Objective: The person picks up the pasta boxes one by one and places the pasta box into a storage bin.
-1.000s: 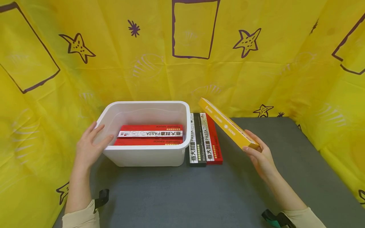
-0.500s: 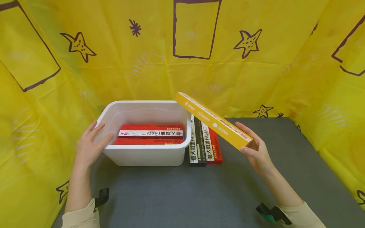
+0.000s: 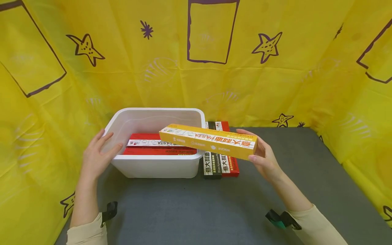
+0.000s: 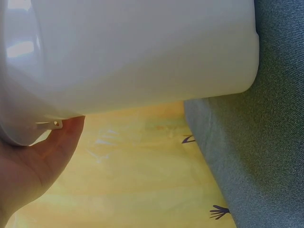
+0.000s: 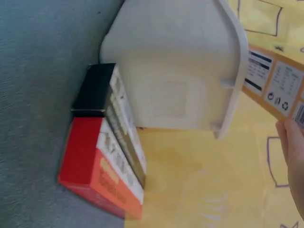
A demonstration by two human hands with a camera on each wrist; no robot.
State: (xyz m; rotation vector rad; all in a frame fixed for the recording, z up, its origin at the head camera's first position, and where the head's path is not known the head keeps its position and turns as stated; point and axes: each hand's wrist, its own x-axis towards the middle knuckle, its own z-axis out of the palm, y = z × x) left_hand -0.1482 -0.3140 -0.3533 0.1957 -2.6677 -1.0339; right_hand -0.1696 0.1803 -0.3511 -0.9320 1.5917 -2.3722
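My right hand [image 3: 265, 160] grips the right end of a yellow pasta box [image 3: 208, 139]. Slightly tilted, the box's far end reaches over the white plastic bin [image 3: 156, 167], above its right rim. At the bin's left front corner, my left hand [image 3: 99, 154] holds the rim; part of that hand [image 4: 57, 147] curls against the rim's outer side in the left wrist view. Red pasta boxes [image 3: 153, 151] lie inside the bin, partly covered by the yellow one. The right wrist view shows the printed underside of the yellow box [image 5: 273, 83].
Just right of the bin, a black pasta box [image 3: 212, 170] and a red pasta box [image 3: 234, 166] lie side by side on the grey table [image 3: 183, 211]. A yellow printed cloth [image 3: 147, 81] hangs round the back and sides.
The right hand has moved left, bringing the yellow box from right of the bin to over its opening. The box has turned and levelled. My left hand stays at the rim.
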